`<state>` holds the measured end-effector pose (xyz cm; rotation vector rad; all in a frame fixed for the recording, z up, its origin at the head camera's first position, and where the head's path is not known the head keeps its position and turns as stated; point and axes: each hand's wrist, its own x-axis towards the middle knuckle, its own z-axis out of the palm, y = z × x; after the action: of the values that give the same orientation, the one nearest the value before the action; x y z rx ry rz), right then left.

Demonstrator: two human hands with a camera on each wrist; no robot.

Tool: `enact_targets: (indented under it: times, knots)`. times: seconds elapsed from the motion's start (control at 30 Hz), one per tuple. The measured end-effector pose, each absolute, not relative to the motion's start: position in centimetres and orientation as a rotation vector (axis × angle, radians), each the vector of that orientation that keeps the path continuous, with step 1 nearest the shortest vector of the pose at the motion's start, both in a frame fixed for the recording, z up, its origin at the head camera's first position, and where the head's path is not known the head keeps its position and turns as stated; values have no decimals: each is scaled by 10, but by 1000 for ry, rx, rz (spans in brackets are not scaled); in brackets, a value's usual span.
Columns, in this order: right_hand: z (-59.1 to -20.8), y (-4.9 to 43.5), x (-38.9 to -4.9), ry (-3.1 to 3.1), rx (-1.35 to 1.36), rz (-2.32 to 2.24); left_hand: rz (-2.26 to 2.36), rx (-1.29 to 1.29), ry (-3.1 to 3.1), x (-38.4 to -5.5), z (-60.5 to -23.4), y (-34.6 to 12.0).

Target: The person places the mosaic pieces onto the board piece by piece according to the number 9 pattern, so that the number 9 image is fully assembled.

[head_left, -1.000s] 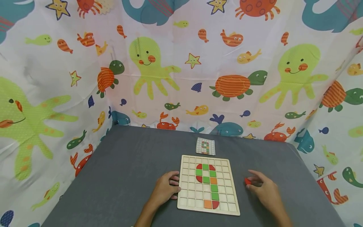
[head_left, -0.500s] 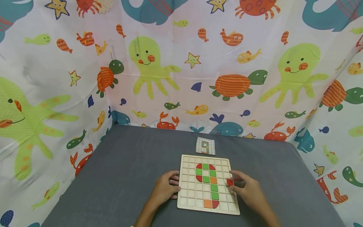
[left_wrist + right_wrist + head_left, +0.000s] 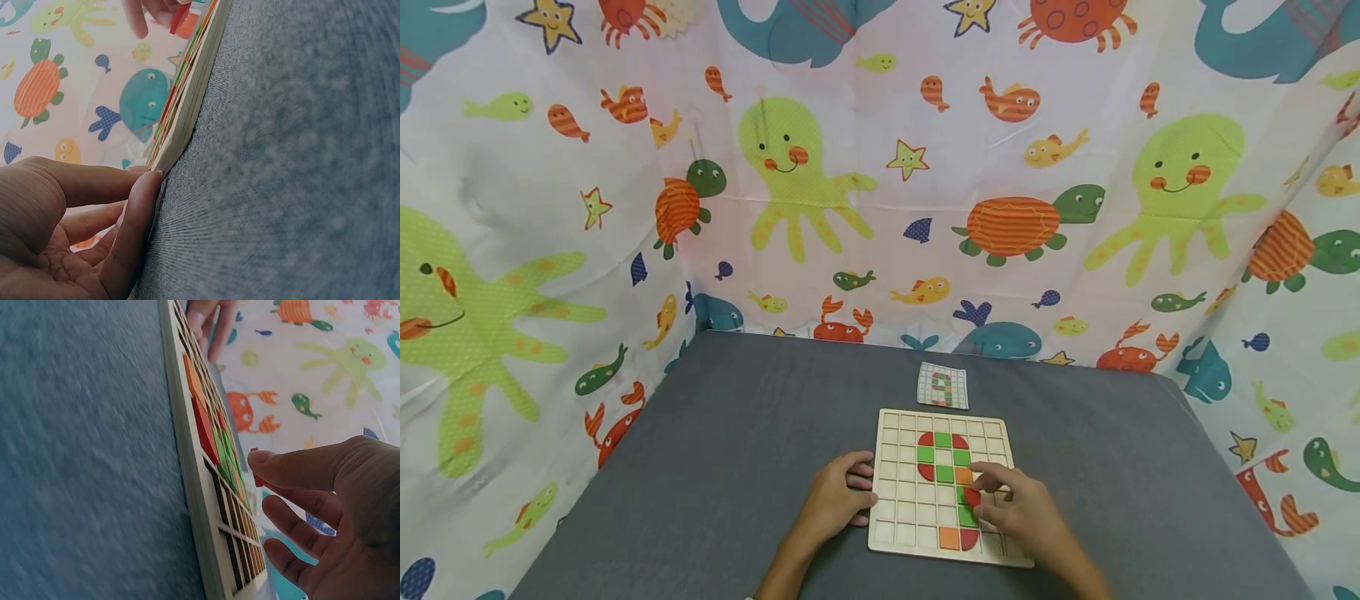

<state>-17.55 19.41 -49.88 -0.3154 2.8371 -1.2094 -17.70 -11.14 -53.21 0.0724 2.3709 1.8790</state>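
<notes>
A square wooden grid board [image 3: 904, 512] lies flat on the grey cloth, with green, orange and red tiles set in several cells. My left hand [image 3: 838, 492] rests against the board's left edge; in the left wrist view its thumb [image 3: 139, 212] and index finger touch the rim. Above the board, my right hand [image 3: 1026, 510] pinches a red tile [image 3: 972, 497] between thumb and finger. That tile [image 3: 257, 479] is clear of the board's surface in the right wrist view. In the head view it covers part of the green tiles [image 3: 967, 517].
A small pattern card [image 3: 943, 386] with a coloured grid lies behind the board. Grey cloth [image 3: 760, 433] covers the table around it. A white curtain [image 3: 865, 217] printed with sea animals hangs at the back and both sides.
My right hand has moved left with the red tile, from beside the board to over its right half. The left hand and the board have stayed in place.
</notes>
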Motion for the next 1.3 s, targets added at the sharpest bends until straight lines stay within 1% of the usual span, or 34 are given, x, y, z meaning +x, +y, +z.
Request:
enact_targets:
  times: [0.17, 0.47, 0.73, 1.07, 1.3]
  knots:
    - [-501, 188, -174, 2768, -485, -1244, 1877, 75, 2374, -177, -531, -111]
    - [-505, 174, -170, 2722, -632, -1188, 1874, 88, 2379, -177, -530, -111]
    - [-504, 163, -168, 2673, -673, -1190, 1878, 87, 2377, -177, -530, -111]
    - [-511, 155, -166, 2661, -831, -1227, 1875, 74, 2380, -177, -530, -110]
    - [-513, 152, -163, 2674, -855, -1180, 1869, 72, 2386, -176, -530, -110]
